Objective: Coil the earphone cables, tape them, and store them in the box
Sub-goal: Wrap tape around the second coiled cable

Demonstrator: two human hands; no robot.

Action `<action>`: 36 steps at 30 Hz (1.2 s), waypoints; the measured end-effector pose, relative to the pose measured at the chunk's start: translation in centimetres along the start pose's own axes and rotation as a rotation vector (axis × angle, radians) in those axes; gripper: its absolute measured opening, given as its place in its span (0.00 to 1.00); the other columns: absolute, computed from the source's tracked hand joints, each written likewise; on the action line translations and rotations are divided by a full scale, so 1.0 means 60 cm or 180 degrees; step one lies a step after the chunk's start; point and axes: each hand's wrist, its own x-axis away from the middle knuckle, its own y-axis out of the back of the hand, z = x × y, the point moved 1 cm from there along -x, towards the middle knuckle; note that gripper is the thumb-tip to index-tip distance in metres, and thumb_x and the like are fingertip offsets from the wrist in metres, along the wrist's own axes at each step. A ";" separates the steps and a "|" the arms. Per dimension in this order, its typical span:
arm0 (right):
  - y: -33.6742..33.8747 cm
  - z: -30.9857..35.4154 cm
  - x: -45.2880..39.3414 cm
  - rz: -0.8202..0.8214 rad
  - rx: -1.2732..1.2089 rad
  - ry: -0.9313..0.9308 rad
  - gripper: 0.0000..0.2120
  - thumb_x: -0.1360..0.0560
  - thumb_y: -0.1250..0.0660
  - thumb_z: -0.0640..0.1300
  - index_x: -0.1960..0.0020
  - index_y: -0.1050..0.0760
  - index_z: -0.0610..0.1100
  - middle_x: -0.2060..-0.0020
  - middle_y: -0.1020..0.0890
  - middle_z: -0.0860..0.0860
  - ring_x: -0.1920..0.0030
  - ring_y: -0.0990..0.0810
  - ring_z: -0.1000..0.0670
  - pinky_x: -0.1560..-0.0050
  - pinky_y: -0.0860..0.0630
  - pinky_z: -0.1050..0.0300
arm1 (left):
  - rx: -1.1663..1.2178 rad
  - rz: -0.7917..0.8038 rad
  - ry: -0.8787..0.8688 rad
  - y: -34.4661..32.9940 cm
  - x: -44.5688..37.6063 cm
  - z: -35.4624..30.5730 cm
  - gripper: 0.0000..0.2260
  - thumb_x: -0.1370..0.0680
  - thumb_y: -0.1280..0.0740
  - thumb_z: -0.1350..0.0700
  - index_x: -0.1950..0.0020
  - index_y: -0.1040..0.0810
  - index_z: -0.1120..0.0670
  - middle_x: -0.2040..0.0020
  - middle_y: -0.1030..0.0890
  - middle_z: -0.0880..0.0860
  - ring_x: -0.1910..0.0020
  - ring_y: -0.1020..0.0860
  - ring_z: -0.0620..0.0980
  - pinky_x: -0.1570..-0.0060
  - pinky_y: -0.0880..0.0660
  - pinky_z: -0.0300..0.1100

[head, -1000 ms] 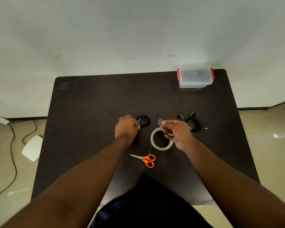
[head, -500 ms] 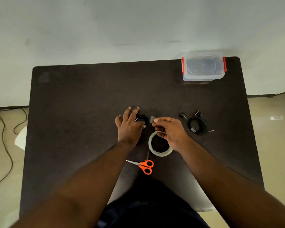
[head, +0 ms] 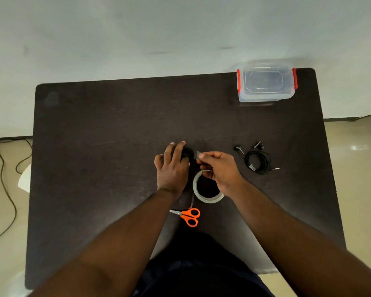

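Note:
My left hand [head: 172, 166] lies flat over a small black earphone coil [head: 188, 152] near the table's middle, pressing it down, and most of the coil is hidden under the fingers. My right hand [head: 220, 170] pinches a short piece of clear tape [head: 196, 155] against the coil's right side. A roll of tape [head: 208, 187] lies just below the right hand, partly under it. A second black earphone bundle [head: 257, 161] lies loose to the right, apart from both hands. The clear box with red latches [head: 266, 82] stands closed at the far right corner.
Orange-handled scissors [head: 189, 216] lie near the front edge, below the tape roll. The dark table [head: 94, 157] has bare surface on its left half. Cables and a white object lie on the floor to the left.
My left hand has spread flat over the coil. My right hand has carried the tape piece left onto the coil. The view has shifted nearer and down.

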 end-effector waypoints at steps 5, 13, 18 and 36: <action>0.000 0.003 0.009 -0.0052 -0.0017 0.0040 0.02 0.27 0.28 0.41 0.57 0.18 0.43 0.63 0.15 0.48 0.65 0.19 0.54 0.65 0.22 0.59 | -0.0467 0.0632 0.0210 -0.012 -0.003 0.008 0.15 0.28 0.32 0.59 0.42 0.24 0.51 0.26 0.37 0.52 0.27 0.42 0.58 0.38 0.39 0.58; -0.007 -0.004 0.032 -0.0010 -0.0025 0.0006 0.03 0.27 0.29 0.40 0.54 0.18 0.42 0.62 0.15 0.48 0.65 0.20 0.53 0.63 0.22 0.57 | 0.0432 0.0183 0.1037 0.006 -0.004 0.017 0.07 0.22 0.38 0.55 0.46 0.23 0.48 0.31 0.36 0.46 0.32 0.44 0.51 0.41 0.47 0.48; -0.021 -0.017 0.047 -0.0125 -0.0213 -0.0065 0.02 0.27 0.29 0.40 0.54 0.18 0.42 0.61 0.15 0.47 0.64 0.19 0.51 0.61 0.20 0.55 | 0.0976 0.0019 0.1380 0.042 0.000 0.005 0.09 0.22 0.41 0.58 0.46 0.24 0.49 0.42 0.25 0.47 0.38 0.37 0.49 0.49 0.50 0.44; -0.056 0.007 0.171 0.0035 -0.0193 0.0371 0.03 0.27 0.30 0.42 0.57 0.19 0.43 0.66 0.19 0.50 0.65 0.24 0.52 0.63 0.25 0.55 | 0.1436 -0.0088 0.0562 0.181 0.063 -0.056 0.13 0.20 0.44 0.62 0.55 0.25 0.46 0.62 0.24 0.45 0.58 0.31 0.42 0.53 0.42 0.43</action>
